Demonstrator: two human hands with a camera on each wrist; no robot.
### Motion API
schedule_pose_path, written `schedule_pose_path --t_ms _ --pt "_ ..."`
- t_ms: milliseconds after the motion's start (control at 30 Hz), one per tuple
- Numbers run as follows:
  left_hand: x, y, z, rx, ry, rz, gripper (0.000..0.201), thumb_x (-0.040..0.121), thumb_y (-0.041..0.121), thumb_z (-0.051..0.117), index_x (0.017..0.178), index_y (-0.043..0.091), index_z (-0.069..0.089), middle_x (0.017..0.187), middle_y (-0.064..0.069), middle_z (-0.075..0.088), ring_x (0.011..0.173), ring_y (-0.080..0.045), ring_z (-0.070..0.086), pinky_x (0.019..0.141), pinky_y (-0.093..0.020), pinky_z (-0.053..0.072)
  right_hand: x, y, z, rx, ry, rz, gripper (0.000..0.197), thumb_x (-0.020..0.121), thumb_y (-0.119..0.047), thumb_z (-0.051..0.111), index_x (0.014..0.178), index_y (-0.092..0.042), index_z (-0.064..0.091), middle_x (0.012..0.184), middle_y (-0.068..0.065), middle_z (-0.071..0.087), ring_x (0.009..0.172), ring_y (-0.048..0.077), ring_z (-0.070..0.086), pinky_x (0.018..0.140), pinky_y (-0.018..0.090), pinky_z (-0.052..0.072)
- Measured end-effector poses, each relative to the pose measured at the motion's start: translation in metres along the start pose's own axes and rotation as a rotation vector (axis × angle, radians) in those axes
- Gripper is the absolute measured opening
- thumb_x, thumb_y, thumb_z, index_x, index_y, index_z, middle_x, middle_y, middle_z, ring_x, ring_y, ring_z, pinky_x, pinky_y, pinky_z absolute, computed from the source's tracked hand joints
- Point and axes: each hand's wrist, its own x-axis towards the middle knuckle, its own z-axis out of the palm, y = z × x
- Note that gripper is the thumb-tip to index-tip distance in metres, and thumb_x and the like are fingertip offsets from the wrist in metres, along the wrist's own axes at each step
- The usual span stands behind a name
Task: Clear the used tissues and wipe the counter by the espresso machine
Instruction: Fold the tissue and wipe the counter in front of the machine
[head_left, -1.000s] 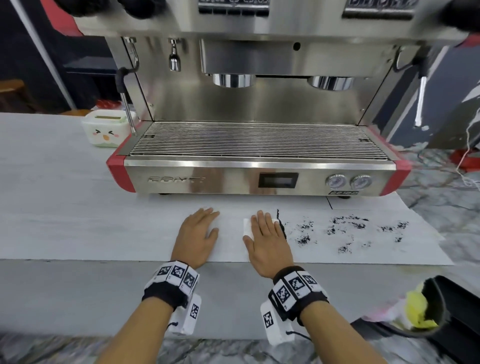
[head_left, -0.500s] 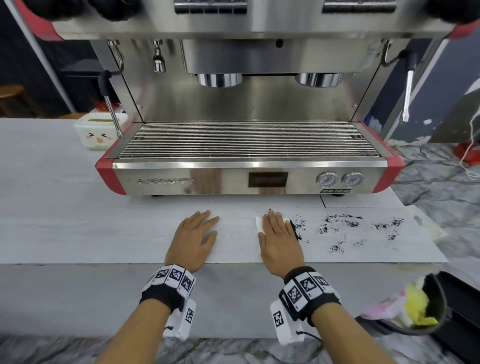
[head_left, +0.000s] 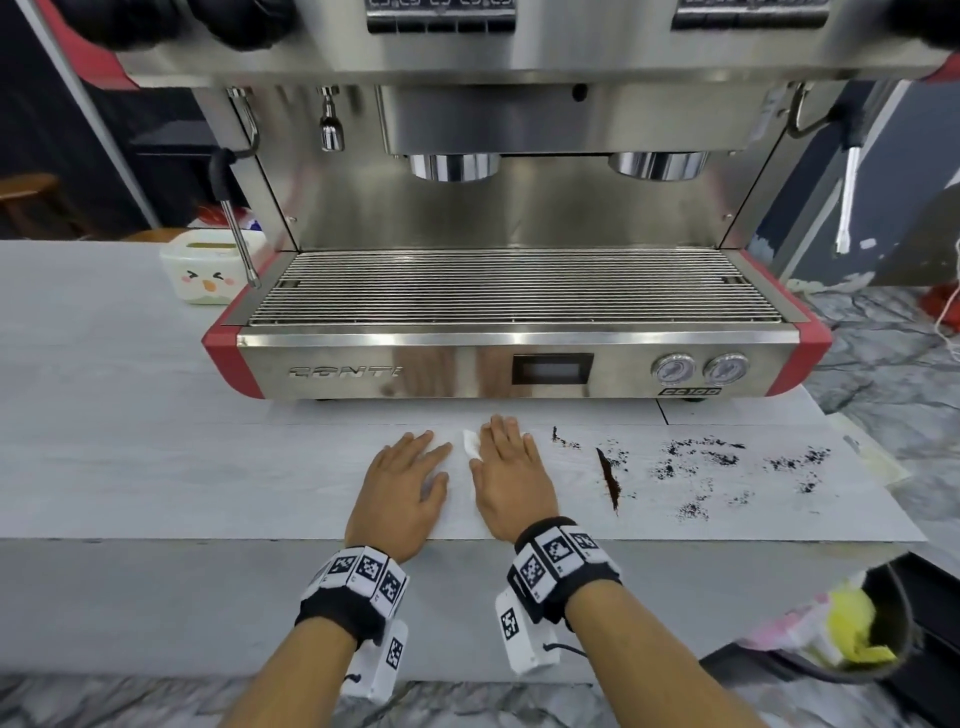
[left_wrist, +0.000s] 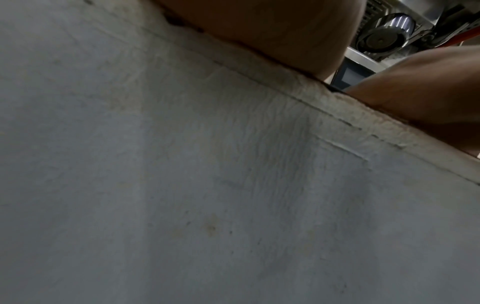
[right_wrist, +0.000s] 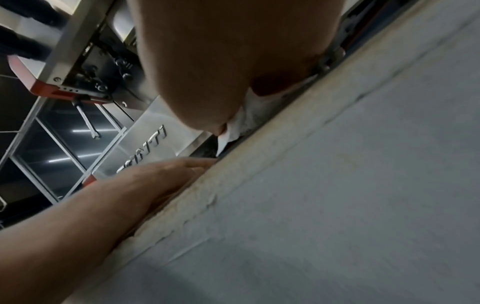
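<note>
My right hand (head_left: 506, 460) lies flat on the pale counter (head_left: 156, 467) in front of the espresso machine (head_left: 519, 364), pressing a white tissue (head_left: 470, 444) whose corner sticks out past the index finger. In the right wrist view the tissue (right_wrist: 244, 121) is bunched under the palm. My left hand (head_left: 413, 478) rests flat on the counter just left of it, holding nothing. Dark coffee grounds (head_left: 701, 462) are scattered to the right, with a thin swept line of grounds (head_left: 609, 480) nearest the right hand.
A black bin (head_left: 893, 639) with yellow and pink waste stands at the lower right below the counter edge. A white tissue box with a cartoon face (head_left: 202, 273) sits left of the machine, behind the steam wand (head_left: 239, 244).
My right hand has slid left with the tissue, away from the grounds, leaving a dark swept line behind it. The left hand has hardly moved.
</note>
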Motion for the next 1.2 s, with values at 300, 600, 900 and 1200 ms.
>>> schedule_pose_path --t_ms 300,600,900,1200 --pt "0.000 0.002 -0.002 -0.004 -0.016 -0.017 0.051 0.090 0.043 0.029 0.137 0.033 0.043 0.151 0.007 0.034 0.142 -0.012 0.023 0.118 -0.029 0.009 0.018 0.043 -0.008 -0.070 0.020 0.119 0.059 0.100 -0.037 0.022 0.150 -0.009 0.009 0.160 0.013 0.003 0.147 0.027 -0.001 0.120 0.043 0.001" --pt "0.000 0.002 -0.002 -0.014 -0.017 -0.013 0.051 0.089 0.042 0.031 0.137 0.032 0.045 0.151 0.006 0.035 0.142 -0.013 0.024 0.120 -0.032 0.011 0.004 0.073 -0.027 0.006 0.115 0.218 0.050 0.100 -0.024 0.023 0.146 -0.004 0.022 0.156 0.015 0.019 0.145 0.028 0.014 0.118 0.044 0.015" --pt "0.001 0.001 0.000 0.009 -0.011 -0.004 0.052 0.088 0.043 0.030 0.136 0.031 0.045 0.150 0.003 0.037 0.142 -0.016 0.027 0.119 -0.035 0.016 -0.052 0.010 -0.003 -0.009 0.025 -0.036 0.061 0.097 -0.035 0.006 0.150 -0.006 0.015 0.160 0.011 0.008 0.148 0.026 0.002 0.120 0.038 0.001" --pt "0.000 0.001 -0.001 0.014 -0.025 -0.004 0.053 0.089 0.044 0.027 0.138 0.031 0.043 0.151 0.004 0.035 0.142 -0.015 0.025 0.119 -0.033 0.013 -0.055 0.044 -0.005 -0.104 0.044 0.016 0.069 0.094 -0.047 -0.003 0.151 -0.010 0.005 0.160 0.007 -0.001 0.148 0.022 -0.004 0.117 0.034 -0.008"
